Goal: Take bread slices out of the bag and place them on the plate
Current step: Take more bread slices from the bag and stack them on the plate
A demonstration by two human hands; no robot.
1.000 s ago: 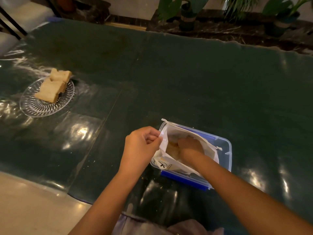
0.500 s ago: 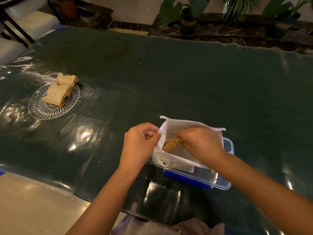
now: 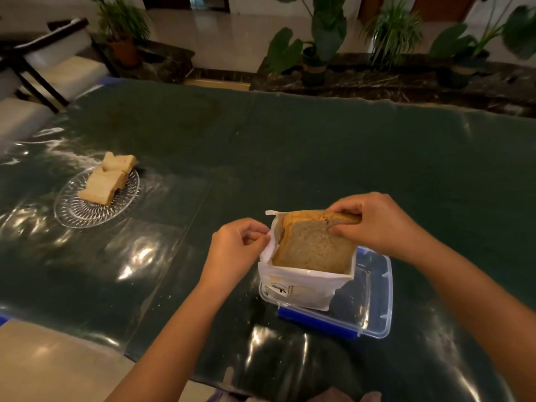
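Observation:
A white bread bag [image 3: 293, 288] stands in a clear plastic box [image 3: 377, 300] with blue clips, near the table's front edge. My right hand [image 3: 377, 224] pinches the top crust of a brown bread slice [image 3: 311, 245], which sticks halfway up out of the bag. My left hand [image 3: 235, 248] grips the bag's left rim and holds it open. Far to the left, a clear glass plate [image 3: 87, 211] carries several bread slices [image 3: 106, 181].
The table [image 3: 290, 158] is covered with a glossy dark green sheet, with crumbs near the box. Potted plants [image 3: 316, 44] line a ledge beyond the far edge. A dark chair [image 3: 37, 62] stands at the back left. Pale floor shows at the front left.
My right hand, earlier deep inside the bag, has come up with a slice that now stands halfway out. My left hand has stayed on the bag's rim.

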